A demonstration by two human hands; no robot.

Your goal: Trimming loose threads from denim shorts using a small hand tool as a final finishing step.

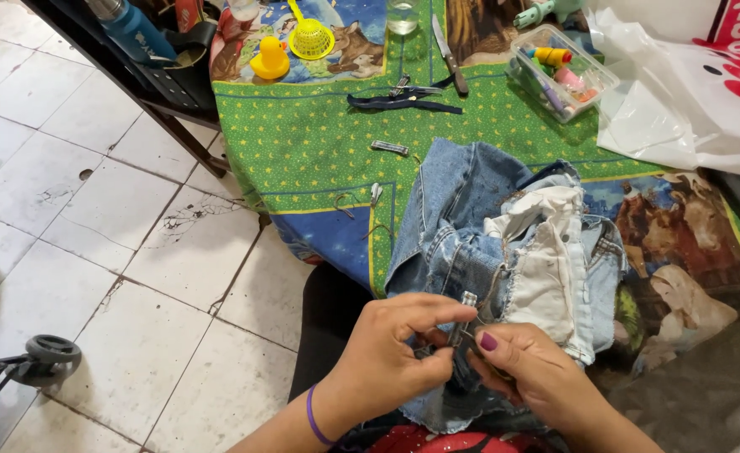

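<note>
Covering the upper middle of the frame, a green and blue printed tablecloth [303,143] is seen, with blue denim jeans [471,226] heaped at centre and hanging toward the lower edge. At lower centre the left hand [391,352], wrist bent inward, is curled with thumb and forefinger pinched on a small metal zipper slider [466,315]. The right hand [534,373], fingers folded, is clamped on the denim edge just beside it. A dark zipper strip [403,99] is laid at upper centre.

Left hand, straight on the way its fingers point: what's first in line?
Fingers of the left hand point right, at the zipper pinched on the jeans. Just past it is the right hand. Depth looks near-contact, though it is hard to judge.
</note>
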